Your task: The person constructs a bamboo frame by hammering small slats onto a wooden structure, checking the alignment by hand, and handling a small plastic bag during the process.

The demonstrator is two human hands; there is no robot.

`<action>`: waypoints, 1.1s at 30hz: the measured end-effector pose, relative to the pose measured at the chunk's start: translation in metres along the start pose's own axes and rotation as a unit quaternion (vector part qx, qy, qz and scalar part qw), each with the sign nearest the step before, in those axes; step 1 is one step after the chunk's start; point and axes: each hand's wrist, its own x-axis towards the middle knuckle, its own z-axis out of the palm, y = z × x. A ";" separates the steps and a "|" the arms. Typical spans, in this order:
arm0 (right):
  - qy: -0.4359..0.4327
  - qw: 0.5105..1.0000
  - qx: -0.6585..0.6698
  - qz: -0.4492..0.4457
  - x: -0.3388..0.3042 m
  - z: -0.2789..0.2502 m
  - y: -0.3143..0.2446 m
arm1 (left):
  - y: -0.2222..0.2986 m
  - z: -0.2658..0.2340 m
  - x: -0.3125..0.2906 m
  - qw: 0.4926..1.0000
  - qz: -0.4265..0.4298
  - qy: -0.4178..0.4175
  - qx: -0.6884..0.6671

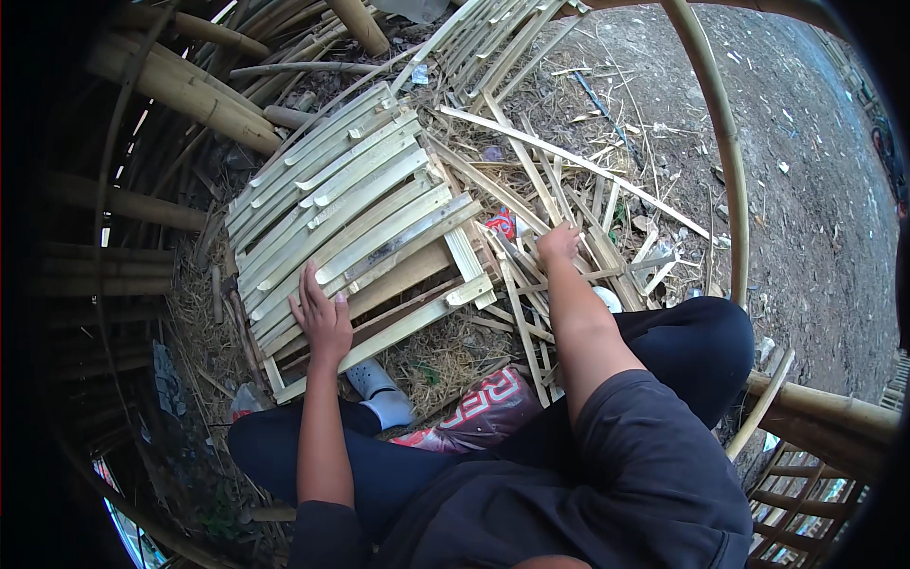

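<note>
A slatted panel of pale split bamboo (365, 194) lies in front of me, its strips side by side across a frame, with a gap near its closest edge. My left hand (322, 318) rests on the panel's near left part, fingers extended and holding nothing. To the right of the panel, my right hand (559, 244) is closed at a heap of loose bamboo strips (616, 251). One bamboo strip (524, 156) runs from this hand toward the far side and appears gripped; the fingertips are hidden.
Another slatted panel (493, 43) lies beyond the first. Thick bamboo poles (190, 90) stand at left, and a curved pole (718, 123) rises at right. A red printed sack (474, 412) lies between my legs near a grey clog (370, 379). Straw and scraps litter the dirt floor.
</note>
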 end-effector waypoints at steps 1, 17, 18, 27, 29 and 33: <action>0.006 1.000 0.001 0.016 0.005 0.002 0.000 | 0.002 0.000 0.001 1.000 -0.003 -0.004 -0.002; -0.081 0.988 0.082 0.097 0.034 -0.034 -0.001 | 0.002 -0.002 -0.001 1.000 -0.009 -0.011 -0.017; -0.082 0.988 0.080 0.100 0.027 -0.032 -0.002 | 0.000 -0.001 -0.002 1.000 -0.012 -0.011 -0.021; 0.182 0.983 -0.010 -0.008 0.064 -0.045 0.014 | 0.008 -0.003 0.005 0.999 -0.004 -0.008 -0.032; 0.165 0.986 -0.032 0.007 0.068 -0.051 0.025 | 0.005 -0.002 0.004 1.000 -0.007 -0.005 -0.027; 0.163 0.976 -0.135 0.045 0.063 -0.062 0.040 | 0.008 -0.001 0.006 1.000 -0.008 -0.007 -0.029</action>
